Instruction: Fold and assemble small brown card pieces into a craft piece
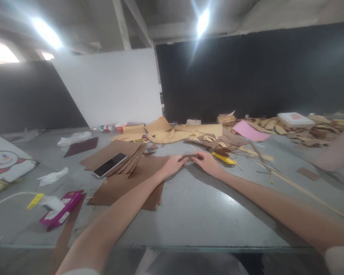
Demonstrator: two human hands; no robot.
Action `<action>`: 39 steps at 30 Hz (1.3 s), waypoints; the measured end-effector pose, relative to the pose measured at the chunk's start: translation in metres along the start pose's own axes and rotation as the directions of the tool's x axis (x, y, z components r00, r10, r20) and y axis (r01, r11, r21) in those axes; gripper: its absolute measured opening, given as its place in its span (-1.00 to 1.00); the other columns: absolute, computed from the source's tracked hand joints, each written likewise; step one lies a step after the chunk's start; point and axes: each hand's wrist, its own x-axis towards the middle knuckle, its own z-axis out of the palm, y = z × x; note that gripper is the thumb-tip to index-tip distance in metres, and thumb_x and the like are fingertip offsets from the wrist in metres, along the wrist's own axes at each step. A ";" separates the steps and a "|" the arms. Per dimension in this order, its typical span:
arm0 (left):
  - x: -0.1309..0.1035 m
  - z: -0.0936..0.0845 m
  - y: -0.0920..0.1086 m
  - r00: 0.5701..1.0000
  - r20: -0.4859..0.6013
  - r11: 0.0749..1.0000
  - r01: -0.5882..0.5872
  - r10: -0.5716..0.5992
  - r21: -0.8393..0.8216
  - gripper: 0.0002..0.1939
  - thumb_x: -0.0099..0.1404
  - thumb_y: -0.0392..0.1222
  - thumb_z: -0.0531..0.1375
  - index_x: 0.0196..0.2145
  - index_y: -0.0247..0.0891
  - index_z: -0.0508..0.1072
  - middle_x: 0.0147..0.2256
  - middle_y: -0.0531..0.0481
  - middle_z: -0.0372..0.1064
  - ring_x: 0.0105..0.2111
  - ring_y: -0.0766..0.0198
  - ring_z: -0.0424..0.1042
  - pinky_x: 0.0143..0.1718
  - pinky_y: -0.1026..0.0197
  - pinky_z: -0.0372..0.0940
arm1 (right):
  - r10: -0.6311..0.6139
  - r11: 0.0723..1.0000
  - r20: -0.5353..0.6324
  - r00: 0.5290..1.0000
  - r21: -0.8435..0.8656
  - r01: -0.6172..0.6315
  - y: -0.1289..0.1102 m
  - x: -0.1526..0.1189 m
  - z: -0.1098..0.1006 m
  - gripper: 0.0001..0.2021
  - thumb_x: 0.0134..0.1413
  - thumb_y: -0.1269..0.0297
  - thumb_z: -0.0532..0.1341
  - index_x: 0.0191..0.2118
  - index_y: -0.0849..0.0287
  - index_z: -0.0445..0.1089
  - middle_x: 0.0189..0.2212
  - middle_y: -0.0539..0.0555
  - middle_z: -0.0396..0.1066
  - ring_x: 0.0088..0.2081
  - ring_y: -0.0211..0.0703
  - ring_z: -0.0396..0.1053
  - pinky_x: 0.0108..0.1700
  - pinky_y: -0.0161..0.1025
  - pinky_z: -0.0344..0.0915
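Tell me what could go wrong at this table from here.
The phone lies on a stack of brown sheets, so it might slide if those shift.

The yellow object lies close to the right hand and could get knocked; I can't tell whether it has a blade.

The small brown piece between the right and left hand looks thin, so it may crease if squeezed hard.

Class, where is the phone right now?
In the head view, the phone lies on the brown sheets, left of the person's left hand.
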 end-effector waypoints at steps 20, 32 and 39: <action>-0.004 -0.002 0.001 0.994 0.001 0.994 -0.106 0.106 0.018 -0.68 0.56 0.03 0.16 -0.02 -0.23 0.59 -0.27 -0.02 0.62 -0.24 0.14 0.57 -0.14 0.22 0.31 | 0.091 0.995 -0.002 0.996 -0.049 -0.091 -0.003 0.000 0.000 -0.66 0.30 0.01 0.26 -0.35 0.15 0.60 -0.45 0.03 0.58 -0.40 -0.14 0.40 -0.27 -0.22 0.26; 0.000 0.000 -0.006 1.000 -0.022 0.997 -0.024 0.023 -0.070 -0.65 0.46 0.11 0.23 -0.22 -0.25 0.57 -0.37 0.00 0.59 -0.36 0.21 0.50 -0.25 0.22 0.27 | 0.073 0.996 0.022 0.997 -0.042 -0.072 -0.006 -0.001 -0.002 -0.59 0.33 -0.05 0.21 -0.38 0.13 0.59 -0.47 0.05 0.58 -0.40 -0.11 0.41 -0.29 -0.21 0.25; 0.001 0.000 -0.008 1.000 -0.016 0.982 -0.001 -0.002 -0.187 -0.65 0.37 0.12 0.32 -0.26 -0.28 0.55 -0.37 -0.04 0.60 -0.34 0.18 0.54 -0.23 0.21 0.32 | 0.030 0.997 0.018 0.999 -0.075 -0.029 -0.009 -0.002 -0.002 -0.65 0.33 -0.02 0.20 -0.26 0.12 0.62 -0.37 0.06 0.62 -0.33 -0.07 0.47 -0.22 -0.20 0.30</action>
